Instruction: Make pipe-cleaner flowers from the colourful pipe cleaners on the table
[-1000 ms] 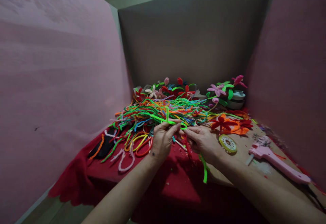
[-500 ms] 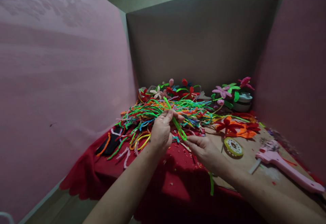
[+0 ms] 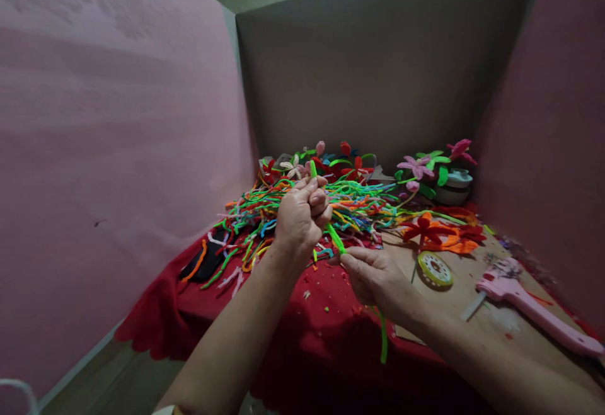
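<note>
A bright green pipe cleaner (image 3: 335,238) stretches between my two hands above the red cloth. My left hand (image 3: 303,210) is closed around its upper part, and a short green tip sticks up past the thumb. Lower and to the right, my right hand (image 3: 378,279) pinches it between thumb and fingertips. A loose green length hangs down below the right hand. Behind my hands lies a big heap of pipe cleaners (image 3: 363,198) in many colours.
Pipe-cleaner flowers (image 3: 416,167) stand at the back beside a grey pot (image 3: 456,187). On the cardboard (image 3: 454,314) at right are a red flower (image 3: 425,231), a yellow-rimmed round reel (image 3: 435,269) and a pink glue gun (image 3: 529,305). A black item (image 3: 210,264) lies at left on the red cloth (image 3: 203,311).
My left hand has closed more fully around the green pipe cleaner, its fingers now curled in. Less of the green tip shows above it. The view has shifted slightly.
</note>
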### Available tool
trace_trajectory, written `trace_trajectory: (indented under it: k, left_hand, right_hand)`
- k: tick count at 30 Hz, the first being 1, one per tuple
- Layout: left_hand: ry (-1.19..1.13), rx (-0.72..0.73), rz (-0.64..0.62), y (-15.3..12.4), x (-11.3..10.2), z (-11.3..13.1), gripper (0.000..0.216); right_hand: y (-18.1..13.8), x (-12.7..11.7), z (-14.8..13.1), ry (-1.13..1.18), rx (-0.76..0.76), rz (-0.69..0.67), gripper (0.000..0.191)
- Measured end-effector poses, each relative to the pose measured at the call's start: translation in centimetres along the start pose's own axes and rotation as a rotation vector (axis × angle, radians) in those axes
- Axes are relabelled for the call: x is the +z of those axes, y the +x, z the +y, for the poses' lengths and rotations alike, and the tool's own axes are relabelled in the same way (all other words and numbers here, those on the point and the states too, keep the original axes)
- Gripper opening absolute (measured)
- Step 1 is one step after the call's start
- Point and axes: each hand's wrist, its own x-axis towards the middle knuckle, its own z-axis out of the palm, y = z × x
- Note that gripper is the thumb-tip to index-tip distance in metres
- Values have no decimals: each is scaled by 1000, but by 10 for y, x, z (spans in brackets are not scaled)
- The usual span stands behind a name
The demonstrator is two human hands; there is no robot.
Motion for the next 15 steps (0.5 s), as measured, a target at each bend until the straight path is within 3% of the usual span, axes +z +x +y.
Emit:
trace_trajectory:
  k: [4,9,15]
  left_hand:
    - [-23,49,-23,-1,2,3,9]
    - [-13,111,-102,-9,3,-10,5]
    - [16,-115,-92,-19,-8,-31,12]
  right_hand:
    - [1,0,-2,173,-25,10,30]
    - [9,-2,-5,206,-48,73,28]
    - [14,-6,-6,176,-6,27,29]
